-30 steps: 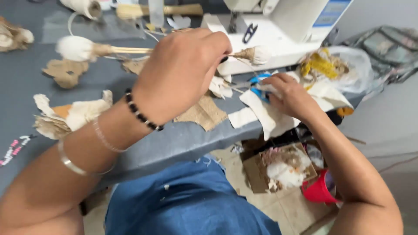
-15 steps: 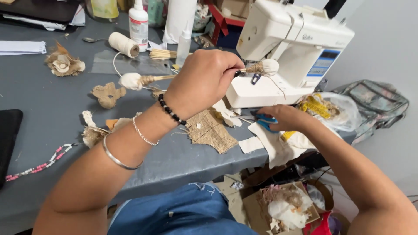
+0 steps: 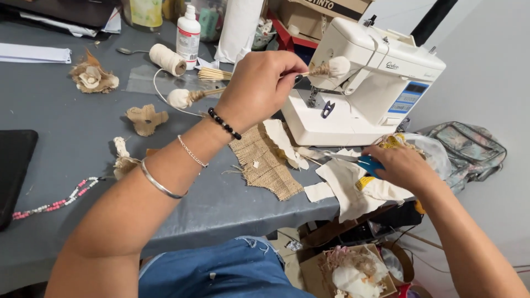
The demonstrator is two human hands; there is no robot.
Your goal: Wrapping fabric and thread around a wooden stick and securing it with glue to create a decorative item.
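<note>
Over the grey table (image 3: 72,138), both hands are working beside the white sewing machine (image 3: 370,83).
Left hand (image 3: 259,88) is pinching a twine-wrapped stick with a pale fabric tip (image 3: 326,68), raised; right hand (image 3: 400,164) is closing on blue-handled scissors (image 3: 359,161) lying over cream cloth pieces (image 3: 348,185).

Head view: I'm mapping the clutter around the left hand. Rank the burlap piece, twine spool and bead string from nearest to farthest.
From the left hand:
1. Burlap piece, just below it at the table's front.
2. Twine spool, further left, toward the back.
3. Bead string, far left, near the front edge.
</note>
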